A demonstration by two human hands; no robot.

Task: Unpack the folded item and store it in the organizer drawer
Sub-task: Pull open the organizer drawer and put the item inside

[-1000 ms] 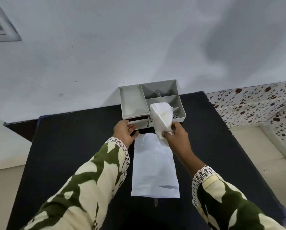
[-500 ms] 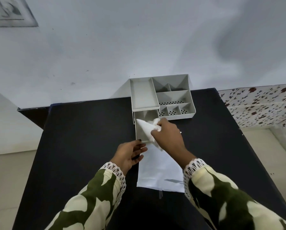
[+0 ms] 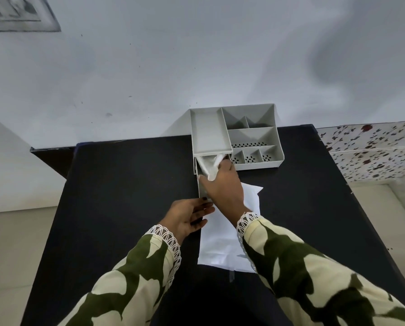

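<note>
White cloth has gone from above the organizer into the pulled-out drawer; my right hand keeps it pinched, pushing it in. Left hand waits at the drawer front, fingers loosely spread. Emptied bag lies flat. Closing remains.

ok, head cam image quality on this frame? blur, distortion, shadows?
Head view: strong wide-angle bending, the black table edges splay outward; soft diffuse light, no glare, a broad grey shadow smudge on the wall; right hand and white folded item at the drawer are slightly motion-soft; grey organizer and left hand are reasonably sharp.
</note>
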